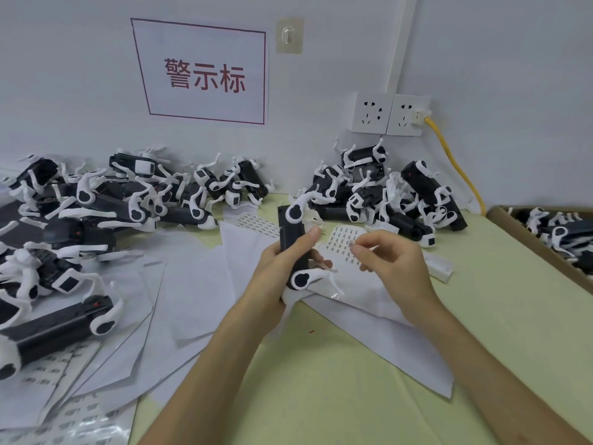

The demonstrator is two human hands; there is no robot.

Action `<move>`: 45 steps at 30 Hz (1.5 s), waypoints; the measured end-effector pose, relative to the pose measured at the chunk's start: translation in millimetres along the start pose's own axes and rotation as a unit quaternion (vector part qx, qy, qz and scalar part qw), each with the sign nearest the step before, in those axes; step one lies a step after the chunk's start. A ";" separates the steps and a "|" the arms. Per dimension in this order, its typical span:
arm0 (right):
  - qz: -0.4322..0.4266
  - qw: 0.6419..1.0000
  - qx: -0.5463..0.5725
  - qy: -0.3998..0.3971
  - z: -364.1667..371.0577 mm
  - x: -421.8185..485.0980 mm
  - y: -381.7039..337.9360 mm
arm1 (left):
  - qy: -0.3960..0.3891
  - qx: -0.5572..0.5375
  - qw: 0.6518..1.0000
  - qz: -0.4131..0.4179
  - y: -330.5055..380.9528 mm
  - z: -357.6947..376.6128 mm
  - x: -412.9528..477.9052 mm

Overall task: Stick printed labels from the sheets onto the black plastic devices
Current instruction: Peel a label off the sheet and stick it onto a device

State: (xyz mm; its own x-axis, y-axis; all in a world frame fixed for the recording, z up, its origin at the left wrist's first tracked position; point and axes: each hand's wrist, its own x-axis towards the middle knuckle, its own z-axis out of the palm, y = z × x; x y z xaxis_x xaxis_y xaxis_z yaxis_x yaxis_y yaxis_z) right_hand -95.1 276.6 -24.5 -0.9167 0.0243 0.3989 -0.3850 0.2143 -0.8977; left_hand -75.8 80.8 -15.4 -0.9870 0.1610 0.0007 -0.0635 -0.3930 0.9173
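Gripping black device (288,234), perhaps pinching label (352,248)

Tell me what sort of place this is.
Probably a factory labelling bench: heaps of identical black-and-white devices lie against the wall, printed label sheets are spread over the table, a cardboard box at the right holds more devices, and a red-lettered wall sign hangs above.

Device piles (80,220) (391,194) flank a gap (282,191); near table (321,396) bare.

Left hand (282,268) in curled grip; right hand (394,261), fingers (369,239) in pinch.
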 end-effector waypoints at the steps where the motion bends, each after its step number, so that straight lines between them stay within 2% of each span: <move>1: 0.022 0.999 0.030 -0.009 -0.7 0.5 -0.8 | 0.002 0.002 1.000 -0.013 -1.0 1.1 0.1; 3: 0.047 0.996 0.076 -0.029 -0.4 0.1 -1.7 | 0.004 -0.002 0.999 -0.034 -3.1 4.7 0.2; 6: 0.050 0.991 0.107 -0.057 0.5 -2.5 -4.8 | -0.002 -0.065 0.997 -0.047 -9.2 8.5 2.1; 9: 0.037 0.993 0.084 -0.074 2.9 -5.0 -9.8 | -0.028 -0.029 0.999 -0.033 -16.3 9.9 4.1; 15: 0.042 0.994 0.078 -0.061 6.7 -8.7 -19.6 | -0.041 0.014 0.999 0.008 -22.7 13.6 4.6; 21: 0.037 0.996 0.067 -0.048 7.1 -9.4 -21.6 | -0.067 0.033 0.997 0.009 -25.7 15.7 3.5; 29: 0.014 1.000 0.017 -0.007 9.7 -10.6 -19.6 | -0.050 0.057 0.997 0.018 -28.4 21.5 -0.1; 45: -0.007 1.000 -0.018 0.003 11.6 -11.6 -18.7 | -0.029 0.090 0.995 0.021 -32.1 22.4 1.4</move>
State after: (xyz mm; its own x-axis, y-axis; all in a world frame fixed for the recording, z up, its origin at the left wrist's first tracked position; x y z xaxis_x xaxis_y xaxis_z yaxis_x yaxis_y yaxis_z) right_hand -78.5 261.0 -14.5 -0.9106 0.0265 0.4125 -0.3937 0.2488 -0.8849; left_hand -71.8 114.0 -36.0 -0.9778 0.2009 0.0592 0.0108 -0.2337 0.9723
